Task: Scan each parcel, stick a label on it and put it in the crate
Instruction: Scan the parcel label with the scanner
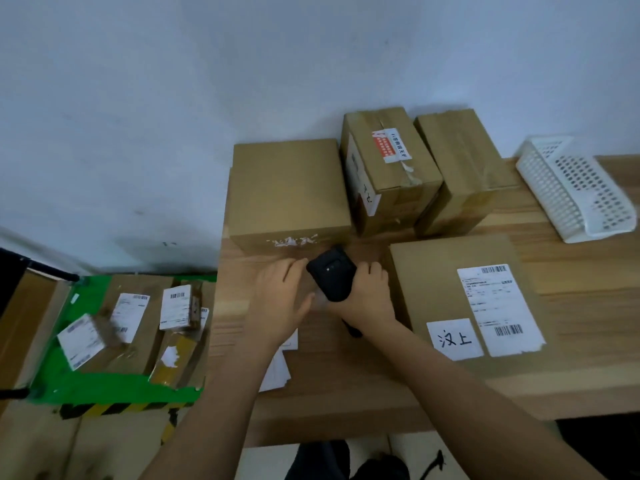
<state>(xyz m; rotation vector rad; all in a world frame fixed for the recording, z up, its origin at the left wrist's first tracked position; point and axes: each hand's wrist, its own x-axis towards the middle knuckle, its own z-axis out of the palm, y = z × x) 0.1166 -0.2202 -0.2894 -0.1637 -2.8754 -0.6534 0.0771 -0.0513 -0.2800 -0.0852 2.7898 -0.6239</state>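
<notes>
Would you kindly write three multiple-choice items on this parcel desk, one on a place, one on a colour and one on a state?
1. Where does the white basket lie?
A. far right of the table
B. on the floor
C. atop a box

2. What colour is the crate holding labelled parcels?
A. blue
B. green
C. red

3. What is the right hand doing?
A. resting open
B. peeling a label
C. gripping the black scanner

Answers: 1 A, it lies tipped by the right edge; 2 B, its rim is green; 3 C, its fingers wrap the scanner.
</notes>
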